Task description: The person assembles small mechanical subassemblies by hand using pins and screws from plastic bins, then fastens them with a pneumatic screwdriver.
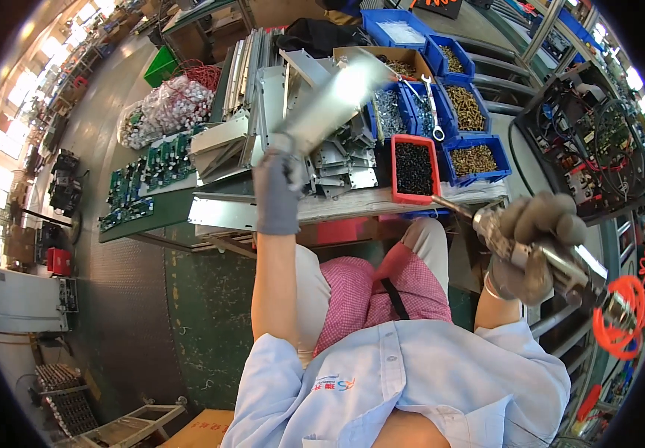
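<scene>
My left hand [278,196], in a grey glove, is closed around the lower end of a shiny metal plate [337,101], raised above the bench and smeared by motion. Off to the right, my gloved right hand [539,243] grips an air screwdriver [496,228], whose long bit points toward a red bin [415,170] of black screws. A coiled orange air hose [621,317] hangs at the tool's rear end. Beneath the raised plate lie several loose metal brackets [337,160]. One long flat metal strip [223,213] rests along the bench's near edge.
Blue bins [478,160] of screws and fittings stand at the back right, with a wrench [432,112] lying across them. Green circuit boards [154,168] and a bag of white parts [169,108] occupy the left. An opened black electrical unit [587,142] stands far right.
</scene>
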The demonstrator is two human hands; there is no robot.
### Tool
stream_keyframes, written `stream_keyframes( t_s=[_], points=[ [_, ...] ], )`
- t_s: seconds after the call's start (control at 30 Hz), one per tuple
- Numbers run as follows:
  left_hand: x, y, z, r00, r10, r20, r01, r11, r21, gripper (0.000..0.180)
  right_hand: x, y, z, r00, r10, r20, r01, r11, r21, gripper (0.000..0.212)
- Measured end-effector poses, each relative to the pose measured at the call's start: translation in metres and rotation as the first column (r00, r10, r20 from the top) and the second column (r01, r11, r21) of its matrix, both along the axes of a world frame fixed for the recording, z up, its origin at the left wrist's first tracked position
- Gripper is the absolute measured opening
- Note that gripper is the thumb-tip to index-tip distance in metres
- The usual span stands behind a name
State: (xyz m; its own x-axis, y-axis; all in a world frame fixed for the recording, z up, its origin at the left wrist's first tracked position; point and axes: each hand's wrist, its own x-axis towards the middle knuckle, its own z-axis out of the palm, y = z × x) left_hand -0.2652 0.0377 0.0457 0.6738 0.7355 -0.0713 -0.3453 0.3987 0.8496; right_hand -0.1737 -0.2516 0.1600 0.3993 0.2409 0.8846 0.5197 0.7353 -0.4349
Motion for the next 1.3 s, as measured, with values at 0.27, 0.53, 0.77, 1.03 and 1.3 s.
stream_keyframes(
  t_s=[0.27,0.53,0.77,1.03,1.3],
  points=[
    [0.047,0.088,-0.012,0.783,0.622,0.004,-0.622,0.783,-0.009,0.027,-0.008,-0.016,-0.012,0.999,-0.025,-0.041,0.027,0.999,0.038,0.043],
    [0.03,0.097,0.022,0.814,0.107,-0.571,0.135,0.921,0.366,0.039,0.004,-0.039,-0.022,0.997,-0.012,-0.08,0.015,0.999,0.037,0.051],
    [-0.084,0.157,0.035,0.798,-0.059,-0.6,0.134,0.988,0.081,0.036,0.011,-0.069,-0.036,0.963,-0.093,-0.254,0.105,0.994,0.032,0.046],
    [-0.174,0.115,-0.01,0.55,-0.263,-0.793,0.102,0.963,-0.25,0.034,0.021,-0.071,-0.056,0.923,-0.174,-0.344,0.191,0.981,0.017,0.049],
    [-0.17,0.094,-0.018,0.578,-0.037,-0.815,-0.026,0.998,-0.064,0.033,0.015,-0.066,-0.057,0.926,-0.033,-0.377,0.035,0.999,0.0,0.05]
  ],
)
